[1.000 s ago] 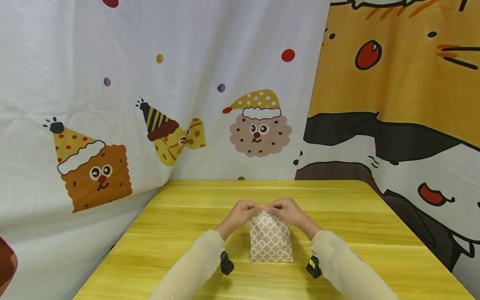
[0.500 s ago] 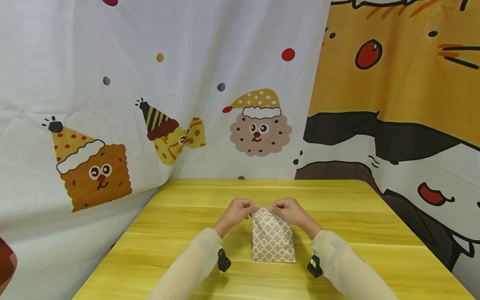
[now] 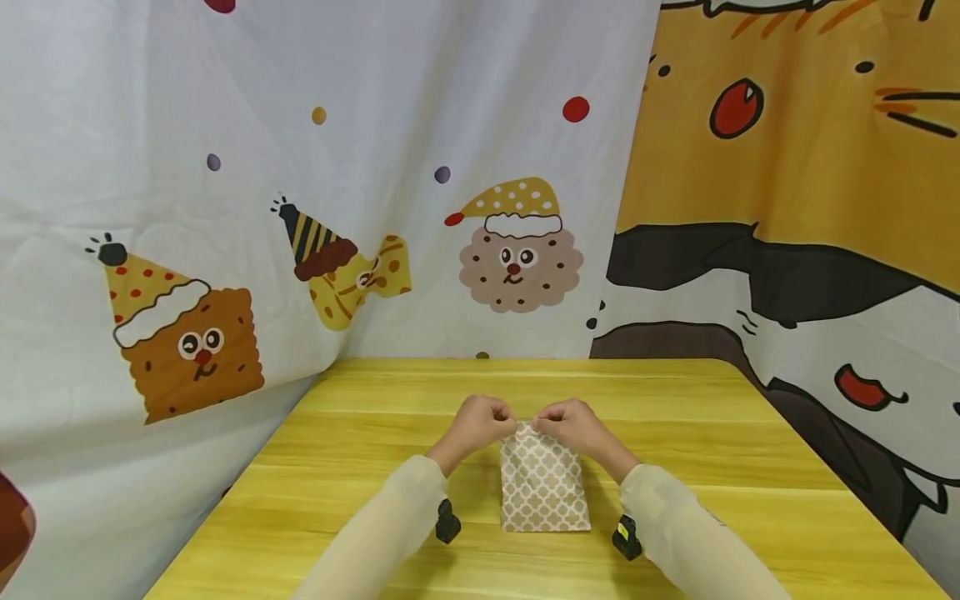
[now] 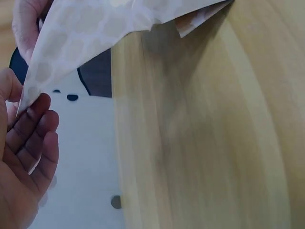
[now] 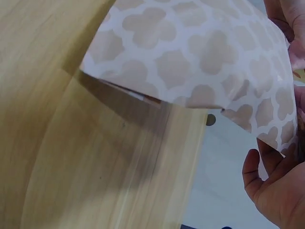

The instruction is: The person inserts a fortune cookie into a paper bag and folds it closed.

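A beige paper bag (image 3: 545, 492) with a white lattice print stands in front of me on the table, its top narrowed between my two hands. My left hand (image 3: 478, 423) pinches the left corner of the top edge between thumb and forefinger. Close beside it, my right hand (image 3: 581, 427) pinches the right part of that edge. From the left wrist, the left hand (image 4: 26, 157) shows its other fingers loosely bent below the paper (image 4: 90, 33). In the right wrist view the bag (image 5: 190, 57) slants up toward the right hand (image 5: 281, 191), with a fold gaping along its side.
The yellow wood-grain table (image 3: 337, 517) spreads around the bag on all sides. Behind it and to the left hangs a white cartoon-print curtain (image 3: 405, 100). An orange and dark cartoon cloth (image 3: 810, 183) hangs at the right.
The bag's top and both hands have shifted slightly right, then back left. The bag's bottom edge sits a little nearer to me. Both hands keep to the top edge.
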